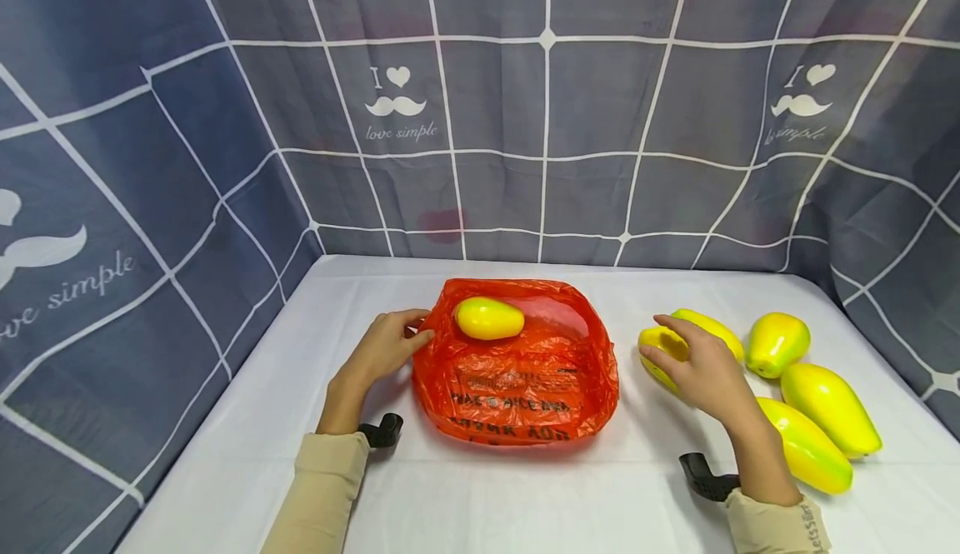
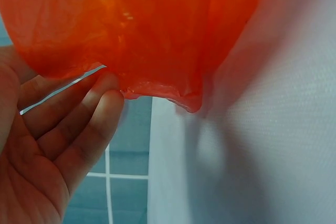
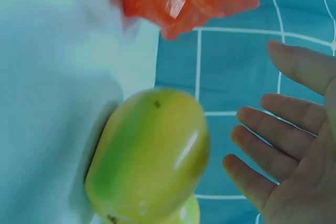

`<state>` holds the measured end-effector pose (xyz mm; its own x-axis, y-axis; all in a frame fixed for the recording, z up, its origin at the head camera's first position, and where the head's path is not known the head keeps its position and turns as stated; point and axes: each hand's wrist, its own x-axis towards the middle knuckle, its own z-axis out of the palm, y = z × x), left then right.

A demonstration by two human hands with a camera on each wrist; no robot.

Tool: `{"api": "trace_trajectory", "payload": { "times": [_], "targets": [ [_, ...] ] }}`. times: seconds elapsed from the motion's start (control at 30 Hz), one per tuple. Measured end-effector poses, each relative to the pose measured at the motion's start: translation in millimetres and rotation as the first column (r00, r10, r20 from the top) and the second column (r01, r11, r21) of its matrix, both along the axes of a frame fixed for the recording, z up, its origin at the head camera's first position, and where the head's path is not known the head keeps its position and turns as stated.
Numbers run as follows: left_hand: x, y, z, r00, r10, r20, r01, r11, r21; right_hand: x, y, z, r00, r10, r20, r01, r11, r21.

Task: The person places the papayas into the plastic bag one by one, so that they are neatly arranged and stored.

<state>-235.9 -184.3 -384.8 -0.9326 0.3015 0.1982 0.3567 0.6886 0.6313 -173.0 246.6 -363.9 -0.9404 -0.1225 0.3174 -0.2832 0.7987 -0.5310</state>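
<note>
An orange plastic bag (image 1: 517,387) lies open in the middle of the white table (image 1: 525,504), with one yellow-green mango (image 1: 489,318) inside near its far rim. My left hand (image 1: 390,341) pinches the bag's left rim. The left wrist view shows my curled fingers (image 2: 100,114) at the edge of the bag (image 2: 142,24). My right hand (image 1: 693,366) hovers with fingers spread over a mango (image 1: 652,341) to the right of the bag. In the right wrist view there is a gap between that mango (image 3: 149,156) and my open palm (image 3: 278,145).
Several more mangoes lie at the right: one behind my hand (image 1: 712,329), one upright (image 1: 776,341), and two long ones (image 1: 828,408) (image 1: 806,450) near the table's right edge. A checked blue curtain (image 1: 547,121) walls in the back and sides.
</note>
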Motion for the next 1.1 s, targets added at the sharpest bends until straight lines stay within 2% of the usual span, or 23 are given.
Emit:
{"api": "trace_trajectory", "payload": {
  "times": [0.33,0.8,0.97,1.1],
  "targets": [
    [0.9,-0.5,1.2,1.0,0.004,0.009,-0.004,1.0,-0.001,-4.8,15.4,-8.0,0.999,-0.023,0.032,0.023,1.0,0.005],
    [0.4,0.4,0.8,0.999,0.013,0.032,-0.012,1.0,-0.006,-9.6,18.6,-18.1,0.993,-0.055,0.1,0.055,0.998,0.008],
    [-0.2,0.9,0.8,1.0,0.012,0.024,-0.012,1.0,-0.011,-10.7,18.2,-20.4,0.996,-0.036,0.079,0.038,0.999,-0.023],
    [0.1,1.2,1.3,1.0,0.011,0.024,-0.011,1.0,-0.012,-11.3,18.1,-22.0,0.995,-0.015,0.097,0.019,0.999,-0.042]
  ]
}}
